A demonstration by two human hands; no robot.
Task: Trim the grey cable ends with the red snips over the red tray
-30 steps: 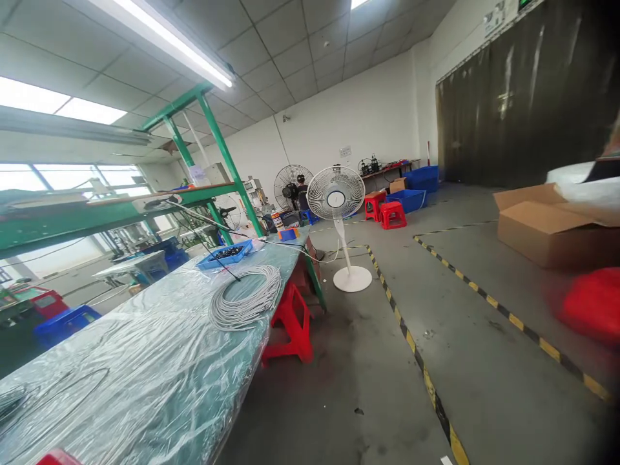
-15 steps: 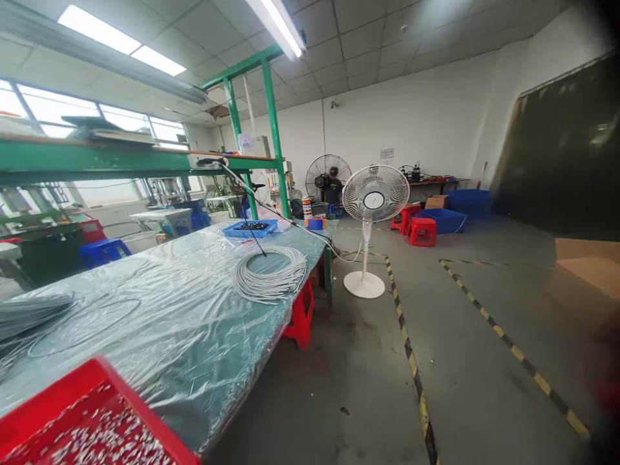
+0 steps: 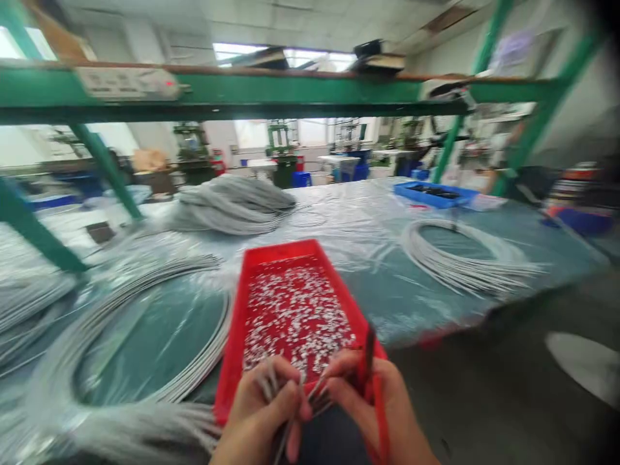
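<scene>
My left hand (image 3: 264, 413) is closed around a bundle of thin grey wires (image 3: 271, 384) at the bottom of the view. My right hand (image 3: 368, 407) is closed too, gripping a red-handled tool (image 3: 371, 368) and pinching the wire ends. Both hands meet over the near edge of a red tray (image 3: 232, 336) filled with small white parts. The picture is smeared by motion.
A large coil of grey wire (image 3: 121, 323) lies left of the tray, another coil (image 3: 460, 258) to the right, a heap of wire (image 3: 232, 203) behind. A blue tray (image 3: 431, 192) sits at the back right. The plastic-covered table (image 3: 368, 232) stands under a green frame (image 3: 242, 90).
The view has swung left and down, from the workshop floor and fan to the table. The red tray and both hands with the wires have come into view.
</scene>
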